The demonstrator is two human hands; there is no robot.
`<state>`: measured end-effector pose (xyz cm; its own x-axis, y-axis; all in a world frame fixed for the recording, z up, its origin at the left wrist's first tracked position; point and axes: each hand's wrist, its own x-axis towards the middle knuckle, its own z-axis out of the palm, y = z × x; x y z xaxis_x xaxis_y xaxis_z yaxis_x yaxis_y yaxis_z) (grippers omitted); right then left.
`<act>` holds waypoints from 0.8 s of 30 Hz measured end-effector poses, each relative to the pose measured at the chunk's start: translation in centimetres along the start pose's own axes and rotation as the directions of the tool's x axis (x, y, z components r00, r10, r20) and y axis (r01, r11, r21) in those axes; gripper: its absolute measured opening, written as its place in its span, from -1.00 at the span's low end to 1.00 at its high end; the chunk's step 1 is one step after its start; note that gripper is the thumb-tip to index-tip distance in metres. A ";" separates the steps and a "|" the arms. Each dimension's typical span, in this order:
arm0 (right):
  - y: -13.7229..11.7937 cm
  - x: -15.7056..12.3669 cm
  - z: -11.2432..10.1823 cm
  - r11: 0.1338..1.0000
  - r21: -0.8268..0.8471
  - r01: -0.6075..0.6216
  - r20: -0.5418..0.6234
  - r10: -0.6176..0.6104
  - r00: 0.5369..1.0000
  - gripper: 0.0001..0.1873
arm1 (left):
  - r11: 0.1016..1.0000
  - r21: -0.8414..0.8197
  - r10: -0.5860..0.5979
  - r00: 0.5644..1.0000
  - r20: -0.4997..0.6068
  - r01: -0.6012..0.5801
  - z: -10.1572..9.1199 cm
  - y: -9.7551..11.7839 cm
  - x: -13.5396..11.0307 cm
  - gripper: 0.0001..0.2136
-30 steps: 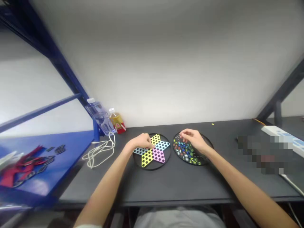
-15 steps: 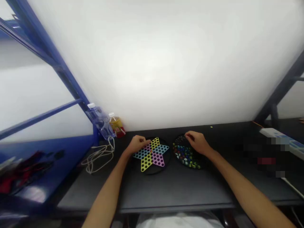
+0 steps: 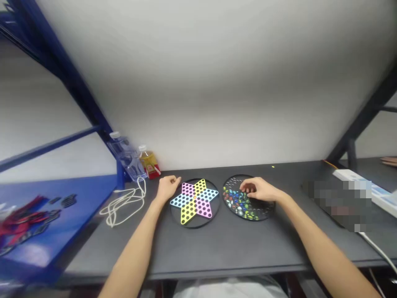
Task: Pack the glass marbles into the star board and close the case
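A round black board with a star of pink, yellow and blue perforated fields [image 3: 195,200] lies on the dark table. My left hand [image 3: 167,187] rests at its upper left rim, fingers curled loosely, and what it holds, if anything, is hidden. To the right lies a round black tray [image 3: 266,211] with several coloured marbles [image 3: 237,203] heaped on its left half. My right hand [image 3: 259,190] lies over the tray's middle, fingers bent down onto the marbles.
A white cable [image 3: 122,203] is coiled left of the board. Two bottles [image 3: 136,159] stand at the back by a blue shelf post [image 3: 120,178]. A white power strip [image 3: 366,190] and a blurred patch lie right. Another person's hand [image 3: 390,161] shows far right.
My left hand slid from the star's middle to the board's upper left rim. My right hand moved from the tray's upper left edge down over the marbles. The camera shifted.
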<state>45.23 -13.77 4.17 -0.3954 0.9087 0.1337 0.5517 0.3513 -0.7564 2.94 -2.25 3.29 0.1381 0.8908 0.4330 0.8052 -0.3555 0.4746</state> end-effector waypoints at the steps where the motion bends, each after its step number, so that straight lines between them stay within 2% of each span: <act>1: 0.0 0.0 0.0 1.000 0.007 -0.004 0.006 0.004 1.000 -0.68 | 1.000 -0.010 -0.007 1.000 -0.012 0.007 0.1 -0.2 0.0 -0.58; 5: 0.3 0.2 0.1 0.997 0.059 -0.052 -0.001 0.052 0.999 -0.73 | 0.999 -0.045 -0.034 0.998 -0.054 0.031 0.4 -0.7 0.2 -0.60; 7: 0.4 0.4 0.2 0.980 0.180 -0.083 -0.083 0.099 0.992 -0.72 | 0.998 -0.057 -0.036 0.997 -0.064 0.032 0.5 -1.0 0.3 -0.61; 8: 0.4 0.5 0.2 0.952 0.291 -0.093 -0.151 0.142 0.978 -0.71 | 0.998 -0.060 -0.034 0.997 -0.066 0.030 0.5 -1.0 0.3 -0.61; 10: 0.3 0.8 0.3 0.822 0.563 -0.083 -0.241 0.259 0.935 -0.69 | 0.998 -0.060 -0.026 0.998 -0.058 0.022 0.6 -1.1 0.2 -0.61; 11: 0.1 0.9 0.4 0.733 0.676 -0.072 -0.237 0.309 0.921 -0.70 | 0.998 -0.057 -0.020 0.998 -0.055 0.017 0.6 -1.2 0.2 -0.60; 13: -0.3 1.1 0.5 0.609 0.789 -0.083 -0.176 0.353 0.919 -0.69 | 0.999 -0.049 -0.009 0.999 -0.051 0.006 0.6 -1.2 0.2 -0.60; 14: -0.5 1.1 0.5 0.609 0.786 -0.106 -0.152 0.357 0.922 -0.67 | 0.999 -0.046 -0.007 0.999 -0.050 0.004 0.6 -1.2 0.2 -0.60; 16: -1.0 0.8 0.3 0.738 0.658 -0.151 -0.167 0.339 0.926 -0.63 | 0.999 -0.039 -0.007 0.999 -0.053 0.005 0.7 -1.2 0.2 -0.60; 18: -1.3 0.4 -0.1 0.908 0.376 -0.182 -0.162 0.258 0.953 -0.65 | 1.000 -0.028 -0.001 0.999 -0.050 0.000 0.7 -1.2 0.2 -0.59; 19: -1.5 0.2 -0.2 0.959 0.217 -0.182 -0.119 0.211 0.970 -0.67 | 1.000 -0.024 0.000 0.999 -0.050 -0.001 0.7 -1.2 0.2 -0.59; 21: -1.6 -0.3 -0.5 0.985 -0.029 -0.168 0.009 0.169 0.986 -0.71 | 1.000 -0.020 0.002 0.999 -0.048 -0.003 0.7 -1.2 0.2 -0.58; 24: -1.8 -0.5 -0.4 0.973 -0.160 -0.166 0.113 0.185 0.976 -0.74 | 1.000 -0.015 0.005 0.999 -0.043 -0.006 0.7 -1.1 0.1 -0.59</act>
<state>44.70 -14.77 5.69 -0.3672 0.9265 -0.0820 0.7198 0.2272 -0.6560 2.41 -1.54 2.31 0.1174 0.8759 0.4681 0.7954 -0.3651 0.4838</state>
